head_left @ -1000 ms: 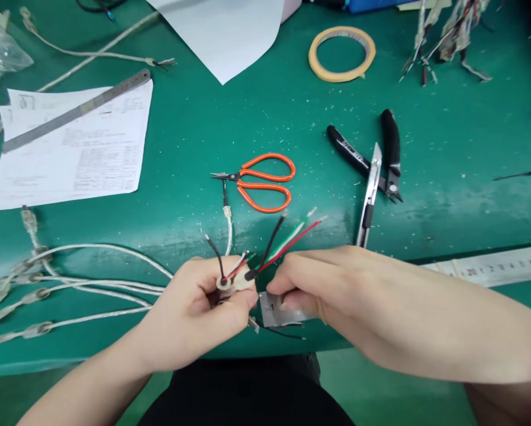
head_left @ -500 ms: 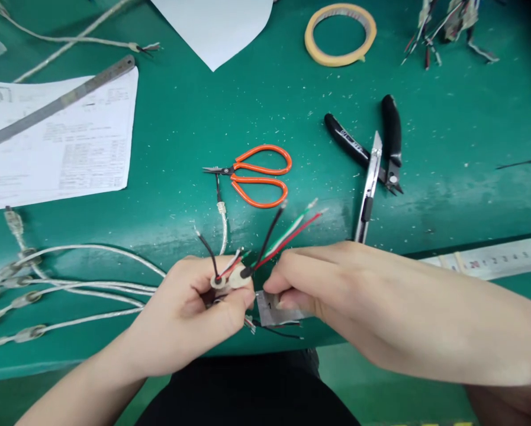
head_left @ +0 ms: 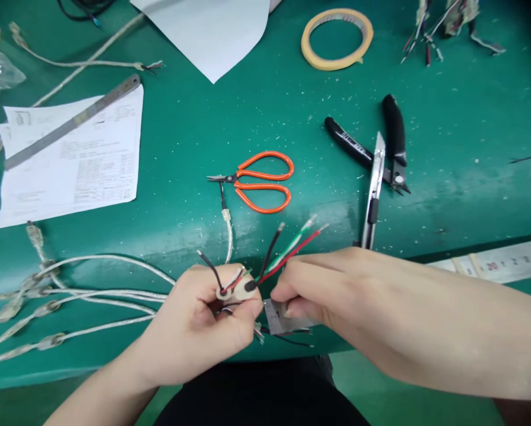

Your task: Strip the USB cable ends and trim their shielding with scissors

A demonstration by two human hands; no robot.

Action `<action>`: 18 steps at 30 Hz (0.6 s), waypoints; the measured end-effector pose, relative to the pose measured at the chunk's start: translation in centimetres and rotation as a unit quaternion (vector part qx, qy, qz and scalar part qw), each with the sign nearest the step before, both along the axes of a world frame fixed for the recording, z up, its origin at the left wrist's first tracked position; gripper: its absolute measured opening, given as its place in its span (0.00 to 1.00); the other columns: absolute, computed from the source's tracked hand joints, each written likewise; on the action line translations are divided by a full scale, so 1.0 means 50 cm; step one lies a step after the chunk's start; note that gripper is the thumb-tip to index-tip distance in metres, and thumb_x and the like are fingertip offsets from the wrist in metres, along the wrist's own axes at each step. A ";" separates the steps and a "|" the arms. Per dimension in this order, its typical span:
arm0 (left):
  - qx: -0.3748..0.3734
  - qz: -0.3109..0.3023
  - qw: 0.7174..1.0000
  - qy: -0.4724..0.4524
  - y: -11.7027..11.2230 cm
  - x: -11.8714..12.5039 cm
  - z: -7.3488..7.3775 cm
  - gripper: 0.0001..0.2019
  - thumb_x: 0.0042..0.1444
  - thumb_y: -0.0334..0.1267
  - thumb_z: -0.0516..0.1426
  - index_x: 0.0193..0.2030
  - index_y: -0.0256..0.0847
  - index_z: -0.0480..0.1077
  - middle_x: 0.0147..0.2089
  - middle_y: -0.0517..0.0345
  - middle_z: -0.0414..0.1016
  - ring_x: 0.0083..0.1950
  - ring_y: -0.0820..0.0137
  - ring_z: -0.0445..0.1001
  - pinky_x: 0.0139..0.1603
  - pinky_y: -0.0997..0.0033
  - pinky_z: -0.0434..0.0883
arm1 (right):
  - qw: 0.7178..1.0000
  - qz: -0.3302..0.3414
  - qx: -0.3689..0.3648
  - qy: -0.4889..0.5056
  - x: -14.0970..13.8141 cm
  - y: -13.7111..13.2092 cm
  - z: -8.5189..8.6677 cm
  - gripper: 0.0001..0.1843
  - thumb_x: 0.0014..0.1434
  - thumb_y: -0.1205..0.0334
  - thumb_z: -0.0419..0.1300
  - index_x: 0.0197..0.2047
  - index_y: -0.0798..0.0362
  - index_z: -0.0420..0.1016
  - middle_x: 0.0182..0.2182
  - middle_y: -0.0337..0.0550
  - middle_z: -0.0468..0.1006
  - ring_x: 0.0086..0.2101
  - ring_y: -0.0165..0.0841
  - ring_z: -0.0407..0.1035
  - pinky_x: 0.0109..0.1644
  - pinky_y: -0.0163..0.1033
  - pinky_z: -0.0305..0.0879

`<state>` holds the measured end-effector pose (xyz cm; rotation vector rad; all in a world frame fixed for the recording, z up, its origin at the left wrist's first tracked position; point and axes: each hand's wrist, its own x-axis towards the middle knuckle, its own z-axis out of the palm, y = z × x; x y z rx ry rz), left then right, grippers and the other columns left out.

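Observation:
My left hand (head_left: 203,325) is closed round white cables (head_left: 114,258), thumb and fingers pinching their cut ends together. Two round cable ends face up: from the larger cable end (head_left: 244,287) stick black, green, white and red wires (head_left: 287,242) with bared tips; shorter wires come from the smaller end (head_left: 223,293). More wire ends show below the thumb. My right hand (head_left: 318,290) is closed on the numbered end of a steel ruler (head_left: 274,316), just right of the wires. My right forearm covers part of the ruler.
Orange-handled scissors (head_left: 265,173) lie ahead, a cable's wire at their blades. Right of them are black cutters (head_left: 395,136) and a utility knife (head_left: 374,189). Masking tape (head_left: 307,44), printed paper (head_left: 38,195), a metal strip (head_left: 74,121) and cable plugs (head_left: 47,307) lie around.
The view has shifted slightly, so the table's items appear a little lower and mostly further right. Both hands keep their hold, with the ruler end still beside the cable ends.

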<state>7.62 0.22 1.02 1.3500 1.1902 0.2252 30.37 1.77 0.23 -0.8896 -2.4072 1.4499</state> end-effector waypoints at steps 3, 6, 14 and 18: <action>-0.008 0.005 1.000 -0.008 -0.003 -0.001 -0.002 0.10 0.56 0.34 0.54 0.24 0.40 0.64 0.21 0.65 0.60 0.21 0.78 0.58 0.20 0.79 0.58 | 1.000 0.004 0.008 -0.003 0.000 0.000 0.000 0.11 0.62 0.74 0.54 0.41 0.50 0.73 0.31 0.40 0.77 0.29 0.32 0.70 0.31 0.34 0.62; -0.014 0.054 0.998 -0.014 -0.006 -0.004 -0.005 0.10 0.57 0.37 0.57 0.26 0.40 0.68 0.20 0.64 0.63 0.21 0.77 0.60 0.21 0.78 0.59 | 0.999 -0.006 0.050 -0.013 -0.003 0.007 -0.002 0.11 0.62 0.73 0.55 0.42 0.50 0.74 0.33 0.42 0.77 0.31 0.33 0.70 0.33 0.36 0.64; 0.018 0.322 0.928 -0.185 0.006 -0.008 -0.017 0.04 0.52 0.36 0.65 0.27 0.43 0.76 0.26 0.64 0.71 0.27 0.76 0.65 0.27 0.78 0.62 | 0.978 -0.103 0.174 0.053 -0.022 0.030 -0.008 0.11 0.68 0.67 0.52 0.41 0.57 0.76 0.38 0.50 0.77 0.39 0.37 0.70 0.42 0.41 0.68; 0.007 0.364 0.900 -0.238 0.008 -0.013 -0.021 0.04 0.48 0.34 0.68 0.27 0.43 0.77 0.29 0.64 0.74 0.23 0.80 0.60 0.24 0.79 0.59 | 0.991 -0.082 0.025 0.107 -0.034 0.030 -0.001 0.10 0.69 0.65 0.54 0.43 0.57 0.77 0.36 0.44 0.78 0.35 0.30 0.71 0.40 0.34 0.67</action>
